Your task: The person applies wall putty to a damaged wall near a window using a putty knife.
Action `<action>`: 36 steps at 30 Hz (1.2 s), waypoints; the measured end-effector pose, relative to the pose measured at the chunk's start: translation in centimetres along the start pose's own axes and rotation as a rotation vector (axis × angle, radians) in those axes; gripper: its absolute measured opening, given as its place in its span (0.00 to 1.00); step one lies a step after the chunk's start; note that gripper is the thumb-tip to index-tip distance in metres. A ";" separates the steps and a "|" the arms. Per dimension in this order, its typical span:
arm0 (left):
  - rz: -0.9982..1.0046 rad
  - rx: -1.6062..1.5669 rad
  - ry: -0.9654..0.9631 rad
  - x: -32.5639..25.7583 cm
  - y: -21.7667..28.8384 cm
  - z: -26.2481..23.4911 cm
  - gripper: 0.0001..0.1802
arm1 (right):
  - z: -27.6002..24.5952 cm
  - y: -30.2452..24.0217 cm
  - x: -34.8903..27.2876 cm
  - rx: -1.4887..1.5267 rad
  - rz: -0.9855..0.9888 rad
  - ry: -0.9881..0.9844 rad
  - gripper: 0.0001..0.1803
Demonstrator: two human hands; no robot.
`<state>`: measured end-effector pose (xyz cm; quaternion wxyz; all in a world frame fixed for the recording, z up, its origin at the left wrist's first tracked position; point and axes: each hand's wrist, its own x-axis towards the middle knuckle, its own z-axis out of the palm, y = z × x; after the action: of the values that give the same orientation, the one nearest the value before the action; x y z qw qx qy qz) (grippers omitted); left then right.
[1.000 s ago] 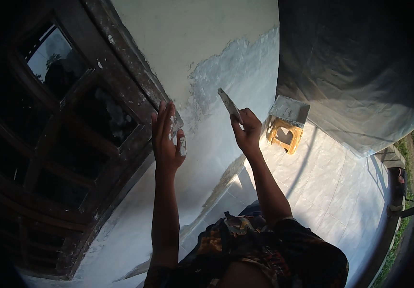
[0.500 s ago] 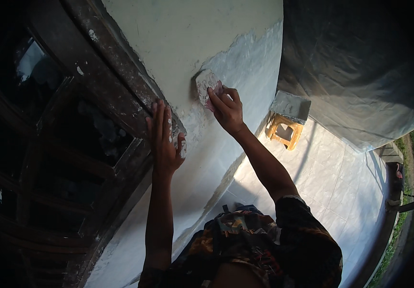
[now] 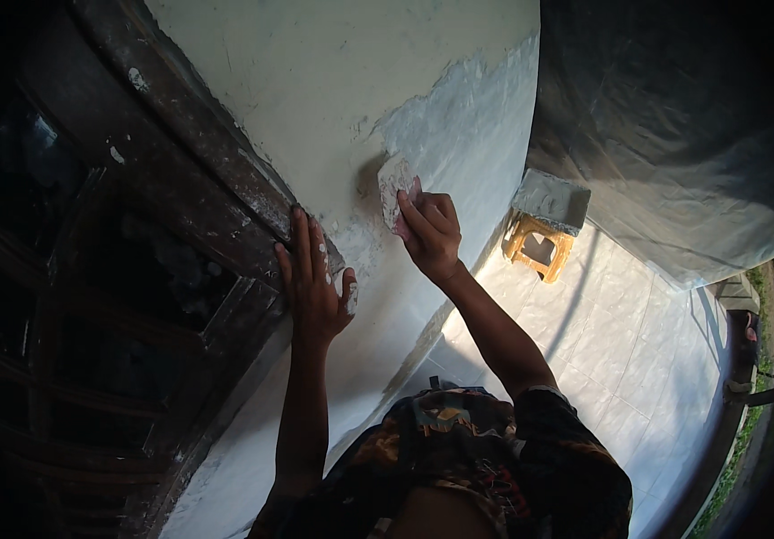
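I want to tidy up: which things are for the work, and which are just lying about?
For the job, I think:
flat white-smeared tool, in the right hand
patchy wall
door frame, left hand at its edge
probably the grey tray on the yellow stool

Just there, it seems:
dark hanging sheet
small pink thing, unclear what

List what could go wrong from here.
The white-smeared left hand is at the dark door frame and may leave marks there. The flat tool in the right hand could gouge the wall if tilted. The grey tray, seemingly on the yellow stool, might tip if bumped.
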<state>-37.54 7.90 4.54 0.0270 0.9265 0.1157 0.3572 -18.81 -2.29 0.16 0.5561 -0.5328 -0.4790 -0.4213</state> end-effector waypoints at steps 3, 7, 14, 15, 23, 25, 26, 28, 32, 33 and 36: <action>0.001 -0.002 -0.003 0.1 0.4 0.0 0.44 | 0.5 0.4 2.6 -0.084 -0.013 -0.031 0.33; 0.003 -0.020 -0.006 0.2 0.3 0.3 0.44 | 2.4 1.8 -0.3 -0.082 -0.060 -0.087 0.29; 0.011 0.031 0.030 -0.1 0.2 0.1 0.42 | 0.0 0.5 -2.0 -0.039 0.040 -0.059 0.30; 0.014 0.041 0.038 0.0 0.2 0.1 0.42 | -0.1 0.2 -0.6 -0.036 0.056 -0.019 0.31; 0.011 -0.003 0.025 0.4 0.4 0.1 0.43 | 2.3 1.5 -3.4 -0.116 0.059 -0.112 0.33; 0.018 0.048 0.039 0.2 0.4 0.2 0.41 | 1.3 0.7 -5.7 -0.111 0.089 -0.171 0.29; 0.017 0.048 0.044 0.2 0.4 0.2 0.41 | 0.8 0.1 -6.0 -0.078 0.124 -0.148 0.29; 0.035 0.070 0.047 0.2 0.4 0.0 0.40 | 0.3 -0.7 -4.8 -0.025 0.146 -0.076 0.28; 0.036 0.080 0.042 0.0 0.4 -0.2 0.40 | 0.6 -1.3 1.1 -0.039 0.115 -0.002 0.31; 0.042 0.088 0.042 0.1 0.4 -0.1 0.40 | 1.1 -1.2 1.7 -0.040 0.113 0.001 0.31; 0.061 0.088 0.046 0.1 0.5 0.4 0.40 | 2.3 -0.9 0.8 -0.064 0.079 -0.055 0.33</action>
<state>-37.09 7.40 4.37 -0.0272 0.9213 0.1037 0.3738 -19.74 -0.02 1.08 0.5416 -0.5802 -0.4589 -0.3993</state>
